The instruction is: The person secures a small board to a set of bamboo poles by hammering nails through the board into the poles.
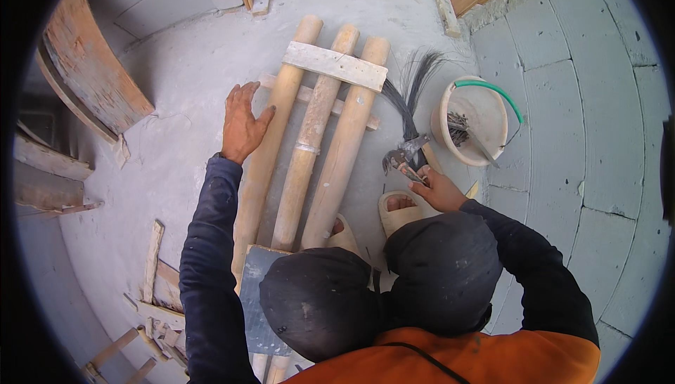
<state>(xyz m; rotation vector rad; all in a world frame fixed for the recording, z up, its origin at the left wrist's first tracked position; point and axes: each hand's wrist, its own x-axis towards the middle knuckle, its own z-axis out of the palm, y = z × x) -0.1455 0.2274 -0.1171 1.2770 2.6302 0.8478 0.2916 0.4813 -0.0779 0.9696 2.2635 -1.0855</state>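
Observation:
Three round wooden poles lie side by side on the floor: a left pole (264, 152), a middle pole (302, 159) and a right pole (344, 145). A pale wooden slat (334, 65) crosses them near their far ends. My left hand (244, 122) is open at the left pole, fingers apart, thumb over its edge; whether it touches is unclear. My right hand (437, 189) is closed on pincers (413, 174) by my right knee. Close to their jaws is a hammer (416, 143) with a wooden handle. Dark tie wire (409, 106) lies in a bundle beyond.
To the right, a bucket (441, 120) with a green handle holds nails (457, 125). A block wall (555, 124) rises behind it. Curved wooden forms (91, 61) stand at left, scrap timber (158, 307) lower left. A dark board (256, 300) lies under my left knee.

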